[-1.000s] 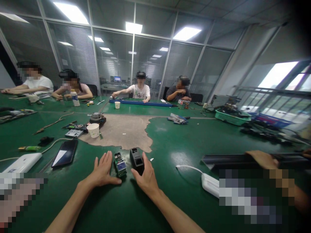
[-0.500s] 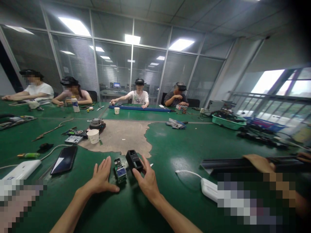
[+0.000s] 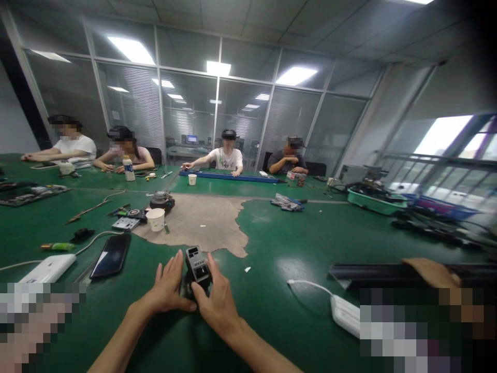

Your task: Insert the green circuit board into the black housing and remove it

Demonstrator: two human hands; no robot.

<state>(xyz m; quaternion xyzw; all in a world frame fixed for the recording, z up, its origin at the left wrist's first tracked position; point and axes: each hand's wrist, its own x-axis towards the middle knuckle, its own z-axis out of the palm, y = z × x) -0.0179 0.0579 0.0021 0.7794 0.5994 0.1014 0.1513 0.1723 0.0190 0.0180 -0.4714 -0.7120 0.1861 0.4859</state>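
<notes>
Black plastic housing [image 3: 196,261]: in the right hand's grip over the green tabletop [image 3: 272,243], on the near side of the bare brown patch [image 3: 209,215]; its face with rectangular cutouts is upward.
Right hand [image 3: 220,300]: clamped on the housing, thumb at its near end, fingers along its right side.
Left hand [image 3: 166,290]: just left of the housing, thumb spread from the fingers, its tip near the right thumb; contact with the housing cannot be told.
Smartphone [image 3: 111,256]: flat, left of the hands.
Paper cup [image 3: 156,220]: upright, beyond the phone.
Far side: four seated people.
</notes>
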